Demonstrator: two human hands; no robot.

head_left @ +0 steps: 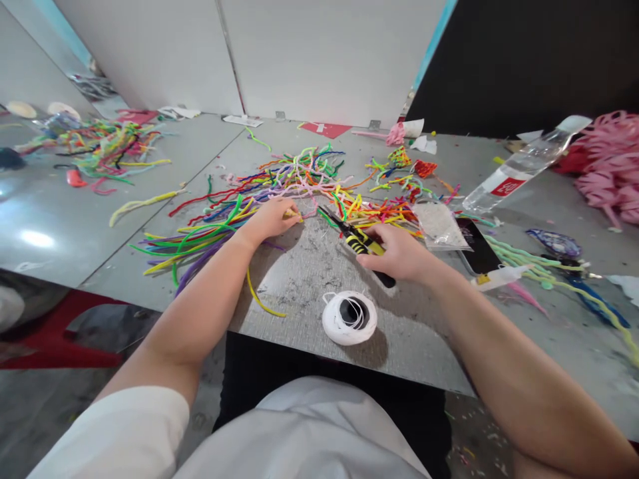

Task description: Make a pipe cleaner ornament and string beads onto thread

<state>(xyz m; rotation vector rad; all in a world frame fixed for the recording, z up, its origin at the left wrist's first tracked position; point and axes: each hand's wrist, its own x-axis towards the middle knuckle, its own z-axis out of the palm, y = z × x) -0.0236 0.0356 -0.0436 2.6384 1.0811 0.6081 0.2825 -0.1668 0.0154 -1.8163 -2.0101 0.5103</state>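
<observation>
My right hand [392, 249] is wrapped round black-and-yellow pliers [357, 241], whose jaws point up and left toward the pipe cleaners. My left hand [274, 218] is closed in a pinch, with a small yellow pipe cleaner piece [291, 213] showing at the fingertips; its far end is hidden. Under and beside the left hand spreads a loose heap of coloured pipe cleaners [210, 236], in green, purple, yellow and red. More orange and yellow ones [369, 211] lie just beyond the pliers. Nearer to me stands a spool of white cord [333, 327].
On the right are a clear bag [439, 226], a phone [476, 246], a small white bottle [502, 277], a tilted-looking water bottle [529, 163] and a pink bundle [612, 169]. Another pipe cleaner pile [110, 150] lies at left. The grey table [294, 293] ends close to my body.
</observation>
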